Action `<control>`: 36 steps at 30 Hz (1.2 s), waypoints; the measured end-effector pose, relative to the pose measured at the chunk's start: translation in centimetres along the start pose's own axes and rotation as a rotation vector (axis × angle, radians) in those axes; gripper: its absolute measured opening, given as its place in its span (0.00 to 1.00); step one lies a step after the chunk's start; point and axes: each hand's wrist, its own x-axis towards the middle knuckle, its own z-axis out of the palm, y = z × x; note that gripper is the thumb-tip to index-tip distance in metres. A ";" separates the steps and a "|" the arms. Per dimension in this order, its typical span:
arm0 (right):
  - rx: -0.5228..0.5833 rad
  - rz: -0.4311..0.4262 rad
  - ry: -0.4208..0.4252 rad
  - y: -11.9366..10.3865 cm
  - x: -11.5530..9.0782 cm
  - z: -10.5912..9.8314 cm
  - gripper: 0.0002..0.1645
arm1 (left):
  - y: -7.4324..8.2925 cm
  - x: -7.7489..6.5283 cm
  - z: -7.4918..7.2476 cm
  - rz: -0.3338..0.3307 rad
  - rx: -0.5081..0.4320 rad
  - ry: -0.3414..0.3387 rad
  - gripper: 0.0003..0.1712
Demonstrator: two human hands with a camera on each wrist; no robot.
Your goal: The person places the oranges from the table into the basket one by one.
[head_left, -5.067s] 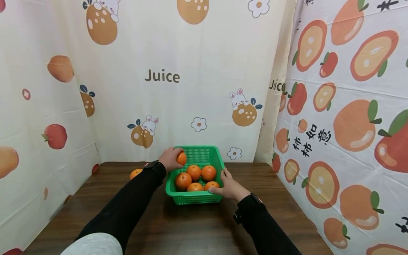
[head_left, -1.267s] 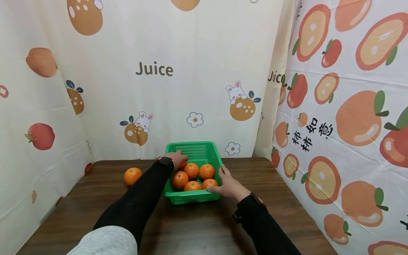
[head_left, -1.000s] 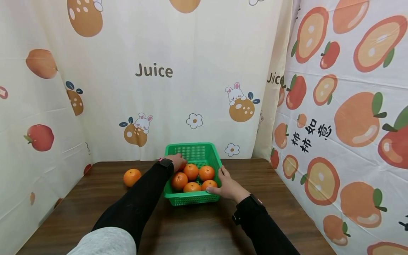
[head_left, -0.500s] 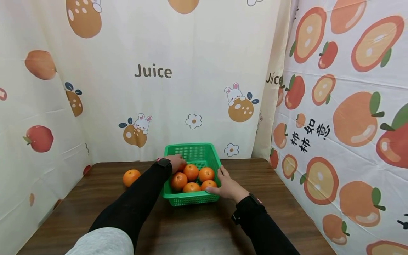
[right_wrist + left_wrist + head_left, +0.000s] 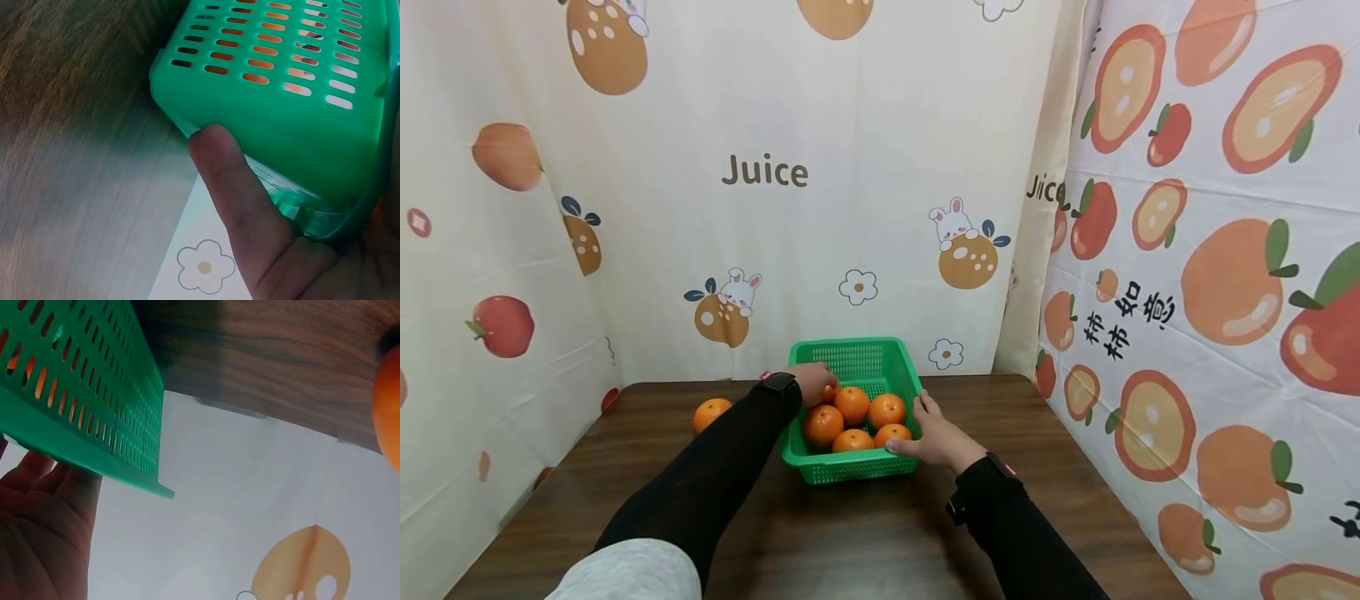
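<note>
A green plastic basket [image 5: 857,468] with slotted walls stands on the table and holds several oranges [image 5: 853,405]. My left hand [image 5: 811,382] reaches over its left rim, with the fingers curled down on an orange [image 5: 831,393] at the back left inside. In the left wrist view, the palm [image 5: 44,537] shows beyond the rim and the fingertips are hidden behind it. At the right front corner my right hand [image 5: 942,437] grips the basket, thumb at the front rim. The right wrist view has one finger [image 5: 228,181] lying straight along the outer wall.
Another orange [image 5: 711,412] lies on the dark wooden table [image 5: 850,542] left of the basket, partly behind my left sleeve. Fruit-printed cloths hang along the back [image 5: 880,217] and both sides of the table.
Since about five seconds ago, my left hand has lowered an orange from above the left rim into the basket. During the last second it has barely moved. The right hand stays on the basket.
</note>
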 end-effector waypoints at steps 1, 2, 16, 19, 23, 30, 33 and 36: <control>0.001 0.001 -0.002 0.0 0.0 0.0 0.65 | 0.1 -0.2 0.0 0.003 -0.008 -0.001 0.16; 0.002 0.000 -0.004 0.0 -0.1 0.1 0.65 | 0.2 -0.5 -0.1 0.005 -0.015 -0.005 0.16; -0.018 -0.009 -0.004 0.3 0.0 0.3 0.66 | 0.3 -3.7 -0.6 0.151 -0.042 0.080 0.07; -0.017 -0.013 -0.011 0.3 0.0 0.4 0.66 | -0.6 -4.3 0.0 0.153 -0.048 0.112 0.11; -0.015 -0.017 -0.014 0.1 -0.2 0.5 0.65 | -2.0 -5.4 0.4 0.135 -0.047 0.170 0.16; -0.016 -0.015 -0.005 -0.2 -0.8 0.2 0.66 | -3.4 -7.5 0.2 0.129 -0.076 0.223 0.14; -0.019 -0.018 -0.002 -0.3 -0.9 0.1 0.67 | -3.4 -8.4 0.0 0.125 -0.123 0.230 0.13; -0.020 -0.025 0.001 -0.2 -1.0 0.1 0.67 | -3.4 -9.3 0.1 0.098 -0.178 0.239 0.11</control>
